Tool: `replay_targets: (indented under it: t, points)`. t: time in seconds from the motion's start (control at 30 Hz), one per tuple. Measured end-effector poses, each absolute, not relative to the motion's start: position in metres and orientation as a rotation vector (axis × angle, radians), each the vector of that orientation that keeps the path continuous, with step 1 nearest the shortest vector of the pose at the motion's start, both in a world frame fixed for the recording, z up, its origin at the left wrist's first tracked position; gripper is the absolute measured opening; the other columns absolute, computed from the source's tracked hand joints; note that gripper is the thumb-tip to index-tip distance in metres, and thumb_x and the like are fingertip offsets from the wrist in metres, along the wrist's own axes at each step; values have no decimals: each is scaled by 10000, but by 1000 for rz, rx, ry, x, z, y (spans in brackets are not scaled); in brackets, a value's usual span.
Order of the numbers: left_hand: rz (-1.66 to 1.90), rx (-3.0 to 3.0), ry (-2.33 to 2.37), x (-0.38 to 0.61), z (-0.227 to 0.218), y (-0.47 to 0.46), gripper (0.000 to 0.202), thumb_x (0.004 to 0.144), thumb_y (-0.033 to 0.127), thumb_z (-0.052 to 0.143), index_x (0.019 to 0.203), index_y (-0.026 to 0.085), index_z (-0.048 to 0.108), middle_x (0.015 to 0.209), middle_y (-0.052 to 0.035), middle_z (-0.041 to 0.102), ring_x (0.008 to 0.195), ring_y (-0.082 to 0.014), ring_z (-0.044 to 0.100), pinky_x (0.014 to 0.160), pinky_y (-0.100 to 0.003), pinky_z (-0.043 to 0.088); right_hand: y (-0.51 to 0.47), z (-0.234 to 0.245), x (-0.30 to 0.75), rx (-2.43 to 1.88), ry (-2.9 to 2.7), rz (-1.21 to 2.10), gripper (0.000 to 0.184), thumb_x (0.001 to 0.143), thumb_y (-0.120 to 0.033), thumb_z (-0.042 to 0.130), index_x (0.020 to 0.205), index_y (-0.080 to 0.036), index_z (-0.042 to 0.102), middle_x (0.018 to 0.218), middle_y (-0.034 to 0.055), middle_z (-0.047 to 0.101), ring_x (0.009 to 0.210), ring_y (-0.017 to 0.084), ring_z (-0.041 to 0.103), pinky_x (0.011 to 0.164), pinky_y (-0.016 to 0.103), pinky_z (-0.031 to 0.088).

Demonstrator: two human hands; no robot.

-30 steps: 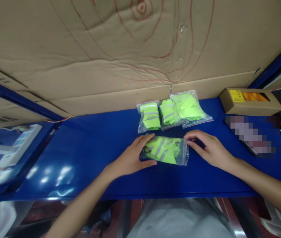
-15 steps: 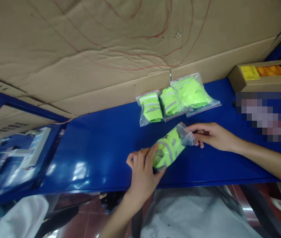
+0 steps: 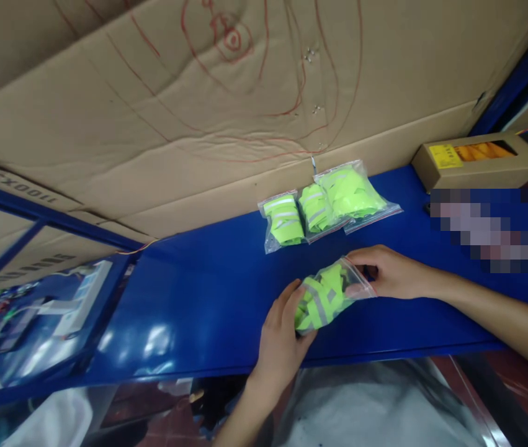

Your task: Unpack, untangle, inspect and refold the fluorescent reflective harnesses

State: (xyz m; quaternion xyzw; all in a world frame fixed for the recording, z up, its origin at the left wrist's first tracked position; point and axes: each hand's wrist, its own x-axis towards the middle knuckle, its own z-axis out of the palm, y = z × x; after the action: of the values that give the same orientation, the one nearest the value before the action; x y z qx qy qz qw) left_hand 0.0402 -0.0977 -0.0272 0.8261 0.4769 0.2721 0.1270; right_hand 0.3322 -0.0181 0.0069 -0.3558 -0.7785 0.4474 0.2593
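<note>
A clear zip bag (image 3: 322, 298) is held between my two hands, low over the blue shelf. Inside it is a bundle of neon yellow-green fabric with grey reflective strips. My left hand (image 3: 285, 326) wraps round the bag's left end, thumb below and fingers above. At the zip end, my right hand (image 3: 373, 273) grips the plastic, and a fingertip shows through the clear film; whether it is inside the bag I cannot tell. Beyond my hands, three similar filled bags lie in a row: a left one (image 3: 285, 220), a middle one (image 3: 318, 210) and a larger right one (image 3: 352, 192).
The blue shelf (image 3: 189, 298) ends close to my body. A cardboard wall (image 3: 226, 198) with red pen lines stands behind. A cardboard box (image 3: 487, 161) with a yellow label sits back right, near a blurred-out patch. On the left is a white power strip (image 3: 84, 298).
My right fingers have moved onto the bag's zip end, with a fingertip now visible through the plastic. My left hand keeps its hold. The whole view has shifted slightly.
</note>
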Motion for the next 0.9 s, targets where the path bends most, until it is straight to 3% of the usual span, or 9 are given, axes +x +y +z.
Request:
replay_targets:
  t: [0.17,0.27,0.37,0.47,0.67,0.9]
  points:
    - [735,2467,1435,50,-24,-100,802,907,125,686,1603,280,319,1482,-176,587,1338,-327,621,1023,-481,606,-22,6,338,-985,-2083,1203,300,934,-487,725,947,-188,732,751,-17,645,663,144,555,590,237,399]
    - [706,2506,1449,57,-26,-104,811,904,107,672,1617,283,328,1474,-176,596,1308,-336,634,1017,-505,607,-23,1,335,-900,-2021,1380,308,915,-473,753,990,-177,713,829,1,683,714,151,592,628,234,456]
    - [698,2486,1480,61,-27,-106,814,899,109,686,1620,286,352,1467,-168,606,1289,-331,645,1010,-504,613,-25,-4,327,-866,-1837,1595,388,883,-498,781,1067,-170,690,882,15,689,702,137,592,607,224,494]
    - [726,2417,1497,62,-26,-106,792,909,146,712,1612,299,381,1458,-150,619,1300,-315,644,1012,-485,618,-25,-10,320,-970,-1618,1699,494,826,-569,810,1088,-170,682,806,-13,635,589,110,509,478,209,434]
    - [773,2242,1537,62,-18,-108,754,918,201,751,1584,311,418,1482,-122,615,1348,-291,626,1082,-469,584,-18,-13,324,-1021,-1601,1483,428,801,-559,828,854,-159,684,830,12,671,764,167,608,712,282,507]
    - [855,2121,1383,75,-25,-106,730,877,53,655,1542,288,466,1466,-119,629,1357,-263,623,1117,-458,562,-18,-7,338,-899,-1758,1632,513,712,-585,896,903,-145,713,844,32,706,761,178,618,726,286,518]
